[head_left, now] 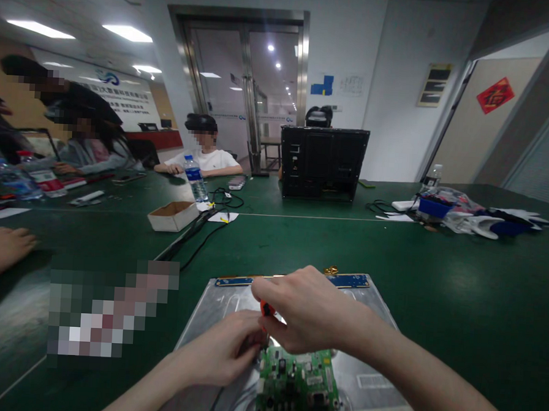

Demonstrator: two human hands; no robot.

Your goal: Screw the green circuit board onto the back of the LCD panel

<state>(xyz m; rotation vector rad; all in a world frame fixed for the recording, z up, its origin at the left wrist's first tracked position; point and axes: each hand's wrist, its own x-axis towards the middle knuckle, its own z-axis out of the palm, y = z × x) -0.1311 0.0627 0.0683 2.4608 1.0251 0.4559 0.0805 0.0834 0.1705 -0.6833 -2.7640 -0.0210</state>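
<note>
A metal display panel [366, 382] lies on the green table in front of me, with a green circuit board [297, 381] on its near part. A narrow blue circuit strip [351, 281] runs along its far edge. My right hand [306, 305] is closed around an orange-and-black screwdriver [266, 308], held upright above the board's far left corner. Close to the screwdriver's lower end, my left hand [230, 347] has its fingers drawn together by that corner. What its fingertips hold, if anything, is hidden.
Left of the panel, a person's hand [2, 252] rests on the table. Beyond are a small open box [172, 216], black cables [193, 230] and a water bottle [195, 178]. A black monitor housing [322, 164] stands at the back; bags and gloves [476, 216] lie right.
</note>
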